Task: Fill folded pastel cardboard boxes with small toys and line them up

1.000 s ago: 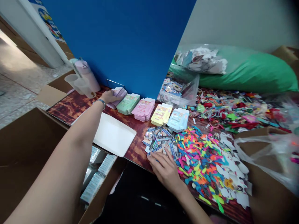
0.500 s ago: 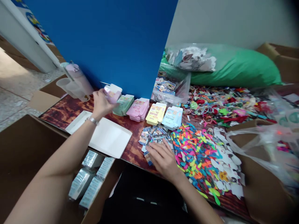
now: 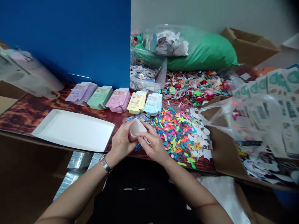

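A small paper carton is held up in front of me, its white inside showing through the opening at the top. My left hand wraps around its left side, a metal watch on the wrist. The fingers of my right hand are closed on its right edge and front. Just behind the hands lies a pile of printed cards, partly covered by them. Flattened cartons stand along the back in stacks: purple, green, pink, yellow and light blue.
A shallow white tray lies on the left of the table. Bright small pieces and white cut-outs spread to the right. Behind are a clear bin, a green bag and trinkets. Cups stand far left.
My left hand has come from the purple stack to the middle and now grips a carton with its opening up. My right hand has lifted off the cards onto it. The view has turned right.
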The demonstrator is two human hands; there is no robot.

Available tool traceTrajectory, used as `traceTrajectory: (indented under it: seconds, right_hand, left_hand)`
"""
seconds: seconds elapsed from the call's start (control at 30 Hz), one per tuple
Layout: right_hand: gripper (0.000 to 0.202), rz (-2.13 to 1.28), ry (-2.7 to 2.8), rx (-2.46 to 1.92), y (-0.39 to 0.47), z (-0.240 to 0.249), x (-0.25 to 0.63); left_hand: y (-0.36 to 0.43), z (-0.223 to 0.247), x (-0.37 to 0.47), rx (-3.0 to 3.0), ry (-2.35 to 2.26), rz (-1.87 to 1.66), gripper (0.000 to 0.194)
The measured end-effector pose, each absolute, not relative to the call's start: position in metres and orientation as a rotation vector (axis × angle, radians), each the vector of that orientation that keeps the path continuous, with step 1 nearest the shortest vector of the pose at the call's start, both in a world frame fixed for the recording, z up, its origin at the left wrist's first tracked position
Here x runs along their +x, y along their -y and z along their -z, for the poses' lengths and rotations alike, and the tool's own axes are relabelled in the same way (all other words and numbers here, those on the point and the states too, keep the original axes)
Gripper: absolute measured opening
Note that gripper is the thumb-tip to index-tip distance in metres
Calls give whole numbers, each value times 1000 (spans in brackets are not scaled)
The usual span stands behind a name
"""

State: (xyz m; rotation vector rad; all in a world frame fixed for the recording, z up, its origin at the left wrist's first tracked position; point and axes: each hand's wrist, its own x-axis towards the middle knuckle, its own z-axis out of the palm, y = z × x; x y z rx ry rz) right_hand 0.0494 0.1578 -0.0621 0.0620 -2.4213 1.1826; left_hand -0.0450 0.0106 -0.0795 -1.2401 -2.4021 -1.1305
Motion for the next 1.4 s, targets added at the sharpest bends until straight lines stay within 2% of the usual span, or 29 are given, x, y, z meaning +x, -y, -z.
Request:
traceTrajectory:
  seconds: [0.1, 0.17, 0.33, 0.4, 0.5, 0.6, 0.73, 1.1, 1.27, 1.4]
  right_hand:
    - [23, -1459, 2359, -19, -161, 65, 62]
    - [28, -1609, 2241, -159, -163, 65, 63]
    - [20, -1847, 2114, -310, -168, 64, 54]
    - [18, -1797, 2181, -300, -168, 61, 53]
    - [17, -1452, 2350, -237, -166, 55, 54]
    - [20, -1169, 2409, -113, -160, 52, 57]
    - [25, -968, 2429, -31, -154, 54, 60]
    - [34, -947, 2464, 69, -158, 57, 68]
    - [48, -1010, 2396, -34, -141, 74, 74]
    - [46, -1120, 2377, -70, -134, 88, 78]
  left_hand:
    - [-9, 91, -38, -1312, 2390, 976, 54]
    - [-9, 98, -33, -1351, 2375, 877, 52]
    - [-12, 100, -23, -1352, 2379, 765, 71]
    - [-14, 98, -20, -1306, 2413, 731, 81]
    - [-16, 96, -18, -1290, 2477, 654, 91]
    - [-17, 97, -16, -1287, 2486, 599, 97]
    - [-17, 98, -15, -1279, 2486, 522, 102]
    - [-15, 94, -12, -1280, 2466, 461, 101]
    - [-14, 94, -11, -1297, 2515, 415, 99]
    - [-11, 91, -11, -1323, 2575, 422, 92]
